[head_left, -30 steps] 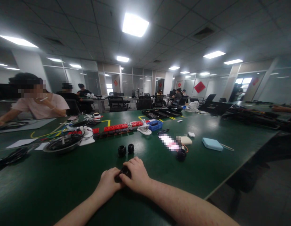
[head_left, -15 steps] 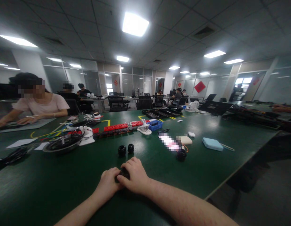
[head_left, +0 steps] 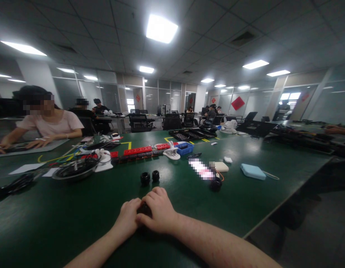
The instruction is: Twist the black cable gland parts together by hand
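At the near middle of the green table, my left hand point(head_left: 128, 216) and my right hand point(head_left: 159, 208) meet with their fingers curled round a dark part point(head_left: 145, 209). The fingers cover most of it, so its exact kind cannot be made out. My right hand lies over its top and right side, my left hand grips from the left. Just beyond them stand a black ridged round fitting point(head_left: 145, 178), which resembles a cable gland, and a slightly smaller black fitting point(head_left: 155, 176). A similar black round piece point(head_left: 216, 184) sits farther right.
Red socket strips point(head_left: 138, 150), a white clamp point(head_left: 171, 152) and a blue bin point(head_left: 184, 148) line the table's middle. To the left is a metal bowl point(head_left: 73, 175) with black cables. A light-blue case point(head_left: 253, 171) lies right. A co-worker point(head_left: 53, 124) sits at the far left.
My right thumb and fingers have shifted slightly over the dark part, covering a bit more of it. The whole view has drifted a little; the things on the table stay in place.
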`<state>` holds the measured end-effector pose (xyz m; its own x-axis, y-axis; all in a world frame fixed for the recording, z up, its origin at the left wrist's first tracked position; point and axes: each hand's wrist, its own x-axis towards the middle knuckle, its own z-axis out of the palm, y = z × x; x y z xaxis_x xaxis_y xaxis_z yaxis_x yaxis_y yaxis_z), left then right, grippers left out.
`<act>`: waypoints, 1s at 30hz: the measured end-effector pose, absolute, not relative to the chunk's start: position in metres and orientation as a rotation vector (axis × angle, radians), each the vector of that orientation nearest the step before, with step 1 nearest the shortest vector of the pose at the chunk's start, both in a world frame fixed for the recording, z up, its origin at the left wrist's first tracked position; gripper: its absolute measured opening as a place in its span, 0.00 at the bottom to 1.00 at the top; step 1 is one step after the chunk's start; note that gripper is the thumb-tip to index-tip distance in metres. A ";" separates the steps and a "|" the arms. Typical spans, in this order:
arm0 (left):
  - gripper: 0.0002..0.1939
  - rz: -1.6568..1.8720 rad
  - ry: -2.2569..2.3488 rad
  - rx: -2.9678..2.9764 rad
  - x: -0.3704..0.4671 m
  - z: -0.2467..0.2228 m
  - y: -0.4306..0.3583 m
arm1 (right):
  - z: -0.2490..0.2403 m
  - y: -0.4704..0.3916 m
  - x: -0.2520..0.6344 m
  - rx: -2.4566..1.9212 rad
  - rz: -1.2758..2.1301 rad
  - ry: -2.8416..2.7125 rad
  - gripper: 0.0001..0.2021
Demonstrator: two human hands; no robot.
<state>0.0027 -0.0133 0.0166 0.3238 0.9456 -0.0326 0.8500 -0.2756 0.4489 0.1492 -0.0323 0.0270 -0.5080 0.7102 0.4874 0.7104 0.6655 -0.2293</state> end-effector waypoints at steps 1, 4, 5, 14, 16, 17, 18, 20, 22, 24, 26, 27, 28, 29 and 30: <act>0.09 0.331 1.597 2.223 0.003 0.016 -0.013 | 0.027 -0.033 0.149 -1.086 -0.007 -2.344 0.15; 0.07 0.312 1.627 2.257 0.004 0.012 -0.010 | 0.027 -0.033 0.148 -1.051 -0.051 -2.381 0.16; 0.07 0.311 1.636 2.261 0.004 0.010 -0.009 | 0.027 -0.033 0.148 -1.043 -0.070 -2.386 0.17; 0.07 0.335 1.645 2.299 0.005 0.004 -0.006 | 0.022 -0.032 0.147 -0.970 -0.175 -2.422 0.18; 0.07 0.337 1.636 2.296 0.006 0.006 -0.007 | 0.021 -0.033 0.147 -0.944 -0.190 -2.436 0.19; 0.06 0.339 1.631 2.294 0.006 0.007 -0.008 | 0.021 -0.034 0.146 -0.935 -0.193 -2.441 0.18; 0.06 0.338 1.628 2.292 0.006 0.008 -0.009 | 0.022 -0.035 0.146 -0.926 -0.193 -2.444 0.18; 0.07 0.328 1.616 2.296 0.005 0.010 -0.010 | 0.023 -0.037 0.146 -0.912 -0.185 -2.447 0.16; 0.08 0.323 1.601 2.295 0.004 0.012 -0.011 | 0.024 -0.039 0.146 -0.903 -0.168 -2.456 0.15; 0.09 0.340 1.585 2.284 0.003 0.013 -0.013 | 0.025 -0.041 0.147 -0.900 -0.148 -2.469 0.14; 0.09 0.363 1.578 2.273 0.003 0.014 -0.013 | 0.025 -0.043 0.148 -0.907 -0.131 -2.476 0.13; 0.08 0.368 1.587 2.270 0.003 0.014 -0.013 | 0.025 -0.043 0.148 -0.912 -0.125 -2.477 0.13; 0.08 0.369 1.600 2.269 0.003 0.014 -0.013 | 0.025 -0.044 0.149 -0.918 -0.121 -2.477 0.13; 0.07 0.370 1.617 2.271 0.002 0.012 -0.012 | 0.025 -0.045 0.149 -0.926 -0.117 -2.474 0.12; 0.07 0.375 1.635 2.274 0.002 0.011 -0.011 | 0.025 -0.045 0.150 -0.934 -0.114 -2.470 0.12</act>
